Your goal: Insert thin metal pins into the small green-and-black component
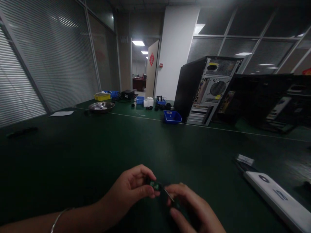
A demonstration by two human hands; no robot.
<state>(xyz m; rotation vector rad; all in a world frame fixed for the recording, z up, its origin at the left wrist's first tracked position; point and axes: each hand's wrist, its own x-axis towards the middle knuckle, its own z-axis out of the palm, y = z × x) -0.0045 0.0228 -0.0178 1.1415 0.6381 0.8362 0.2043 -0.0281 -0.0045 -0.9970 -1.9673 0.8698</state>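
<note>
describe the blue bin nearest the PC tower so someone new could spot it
Start at the upright computer tower standing with its rear panel showing on the green table. Just left of its base sits a small open blue bin. Other blue bins lie farther back by the white container; this one is the closest to the camera and stands alone.

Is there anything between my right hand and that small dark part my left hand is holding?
Nothing visible stands between them. The left hand pinches the small dark part at its fingertips, and the right hand sits right beside it, holding a thin metal tool whose tip reaches the part. The green table around them is bare.
</note>
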